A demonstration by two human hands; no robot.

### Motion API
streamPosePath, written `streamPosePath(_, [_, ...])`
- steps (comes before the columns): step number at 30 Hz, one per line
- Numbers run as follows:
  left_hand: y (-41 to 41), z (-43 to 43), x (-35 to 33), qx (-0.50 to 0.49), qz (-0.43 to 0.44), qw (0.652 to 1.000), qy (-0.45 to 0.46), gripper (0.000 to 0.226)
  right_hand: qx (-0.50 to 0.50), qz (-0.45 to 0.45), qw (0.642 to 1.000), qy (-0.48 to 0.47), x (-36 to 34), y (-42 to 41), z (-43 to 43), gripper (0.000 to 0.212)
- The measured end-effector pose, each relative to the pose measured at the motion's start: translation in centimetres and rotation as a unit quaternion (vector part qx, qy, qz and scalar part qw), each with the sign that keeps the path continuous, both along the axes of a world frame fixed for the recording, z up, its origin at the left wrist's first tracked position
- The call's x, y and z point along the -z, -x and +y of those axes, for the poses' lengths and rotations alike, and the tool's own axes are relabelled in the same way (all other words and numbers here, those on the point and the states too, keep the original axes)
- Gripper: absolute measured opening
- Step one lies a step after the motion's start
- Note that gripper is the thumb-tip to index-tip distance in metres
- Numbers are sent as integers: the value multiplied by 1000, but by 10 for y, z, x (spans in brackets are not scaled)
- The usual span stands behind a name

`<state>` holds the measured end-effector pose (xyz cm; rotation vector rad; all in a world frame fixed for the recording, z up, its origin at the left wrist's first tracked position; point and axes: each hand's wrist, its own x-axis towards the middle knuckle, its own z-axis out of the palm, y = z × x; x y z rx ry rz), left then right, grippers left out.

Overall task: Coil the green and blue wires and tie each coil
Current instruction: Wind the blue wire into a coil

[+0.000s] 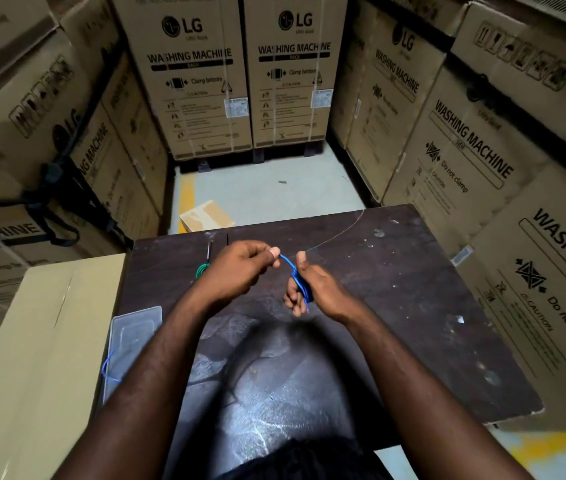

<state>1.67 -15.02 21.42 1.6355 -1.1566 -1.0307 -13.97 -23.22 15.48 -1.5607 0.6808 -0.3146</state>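
Note:
My right hand [312, 289] grips a small coil of blue wire [300, 284] wound round its fingers, held above the dark table [395, 306]. One free end of that wire runs up and left to my left hand [240, 268], which pinches it between thumb and fingertip. A thin bare tie wire [338, 232] leads from my right thumb toward the table's far edge. A green wire coil [202, 270] lies on the table just left of my left hand, partly hidden by it.
A clear plastic container [136, 336] with a loose blue wire piece [108, 368] lies at the table's left edge beside a plain cardboard box [42, 341]. A dark slim tool [210, 249] lies near the green coil. Stacked washing-machine cartons [191, 81] surround the table.

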Motion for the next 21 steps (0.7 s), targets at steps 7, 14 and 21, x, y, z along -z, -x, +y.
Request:
streamPosePath(7, [-16,-10,17,-38,-130,991,0,30,-4,-53,998,-42,-14,-1,8,65])
streamPosePath(14, [-10,-17,30,-13,-100,995,14,30,10,-132,985,-110,-35,-2,10,62])
streamPosePath(21, [2,-9,54,48,-32,998,-15,37,67,-243,953,-171,-45,-4,4,59])
